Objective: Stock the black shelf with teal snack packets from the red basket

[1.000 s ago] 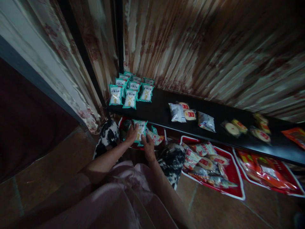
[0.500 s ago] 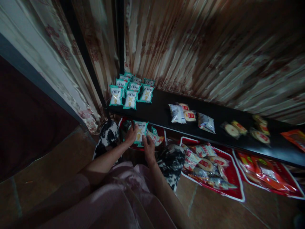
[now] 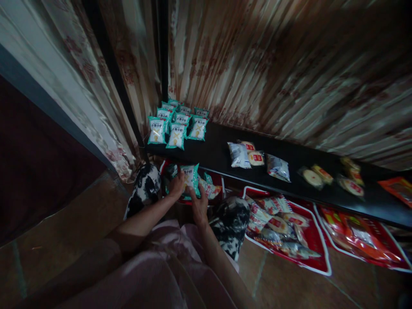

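A teal and white snack bag (image 3: 192, 174) is held upright over a red basket (image 3: 219, 178) between my knees. My left hand (image 3: 177, 185) grips the bag's left side, fingers closed around it. At its lower right, my right hand (image 3: 199, 206) has its thumb against the front and its fingers along the side. More bags lie in the basket beneath, including a teal bag (image 3: 207, 177) and a white and orange bag (image 3: 213, 191), partly hidden. Several matching teal snack bags (image 3: 177, 135) stand in rows at the left end of the black shelf (image 3: 215, 148).
Other packets lie along the shelf: a silvery bag (image 3: 239, 155), another silvery bag (image 3: 278, 167), a round wrapped pastry (image 3: 312, 177) and an orange packet (image 3: 397, 190). A white-rimmed red basket (image 3: 327, 262) and another basket (image 3: 404, 253) hold packets below. A black post (image 3: 163, 51) and curtains (image 3: 257, 64) border the shelf.
The held bag has turned and tilted slightly. My right hand has shifted a little left, with its thumb lower on the bag. The bags on the shelf stay as they were.
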Demonstrator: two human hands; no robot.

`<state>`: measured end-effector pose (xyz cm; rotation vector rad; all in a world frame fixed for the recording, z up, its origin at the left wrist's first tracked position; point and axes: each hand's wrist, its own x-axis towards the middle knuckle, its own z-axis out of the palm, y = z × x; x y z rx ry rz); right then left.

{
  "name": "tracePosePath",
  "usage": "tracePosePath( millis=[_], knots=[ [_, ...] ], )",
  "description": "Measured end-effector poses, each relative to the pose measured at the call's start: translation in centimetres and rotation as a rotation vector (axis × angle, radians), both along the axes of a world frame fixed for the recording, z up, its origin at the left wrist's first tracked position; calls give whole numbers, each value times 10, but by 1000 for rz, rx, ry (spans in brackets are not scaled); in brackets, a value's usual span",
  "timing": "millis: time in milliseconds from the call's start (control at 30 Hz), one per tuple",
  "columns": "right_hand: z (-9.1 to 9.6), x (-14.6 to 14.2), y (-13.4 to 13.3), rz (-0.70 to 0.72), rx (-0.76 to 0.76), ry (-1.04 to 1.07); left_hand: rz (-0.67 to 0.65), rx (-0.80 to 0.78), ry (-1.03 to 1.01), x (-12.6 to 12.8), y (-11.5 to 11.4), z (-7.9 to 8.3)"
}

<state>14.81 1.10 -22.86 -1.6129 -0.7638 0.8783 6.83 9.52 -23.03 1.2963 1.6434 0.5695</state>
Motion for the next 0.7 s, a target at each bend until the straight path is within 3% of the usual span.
tracePosePath(
  millis=[233, 433, 700],
  knots=[
    [-1, 1, -1, -39, 68, -279, 93, 63, 54, -2, 0, 9],
    [-6, 3, -2, 0, 177, -562, 111, 65, -86, -3, -2, 5],
    [-7, 0, -5, 82, 258, -747, 145, 22, -340, -4, -5, 0]
  ],
)
